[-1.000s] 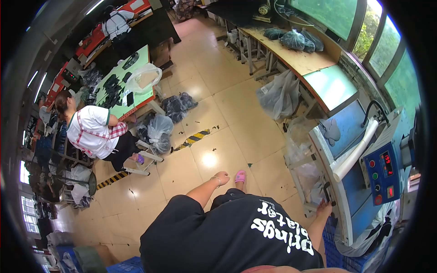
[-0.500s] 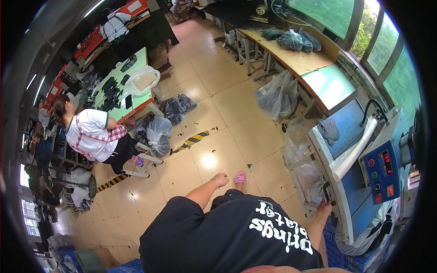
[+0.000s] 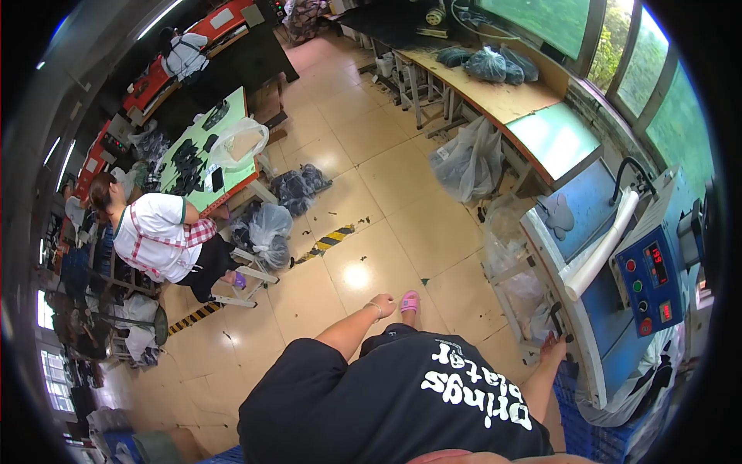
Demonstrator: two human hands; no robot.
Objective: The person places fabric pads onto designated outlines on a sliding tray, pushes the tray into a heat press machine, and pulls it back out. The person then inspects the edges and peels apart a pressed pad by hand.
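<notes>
My left hand (image 3: 382, 306), with a bracelet at the wrist, hangs over the tiled floor near my pink slipper (image 3: 410, 301). Its fingers are loosely curled and nothing shows in them. On the right, my right hand (image 3: 553, 349) is at the near edge of a blue heat press machine (image 3: 590, 325), just beside a black knob (image 3: 569, 337). The fingers look spread; whether they touch the knob, I cannot tell. A grey flat piece (image 3: 559, 216) lies on the machine's blue plate, and a white roller (image 3: 603, 246) crosses above it. Red digits glow on the control box (image 3: 651, 280).
A seated person (image 3: 158, 232) works at a green-topped table (image 3: 236, 108) with black pieces. Clear bags (image 3: 270, 236) stand on the floor beside it. A wooden bench (image 3: 510, 97) with bagged items runs below the windows. Blue crates (image 3: 576, 417) sit under the machine.
The view has shifted slightly. The seated person's posture has changed a little, and the person at the back appears to have moved. Both my hands keep nearly the same places.
</notes>
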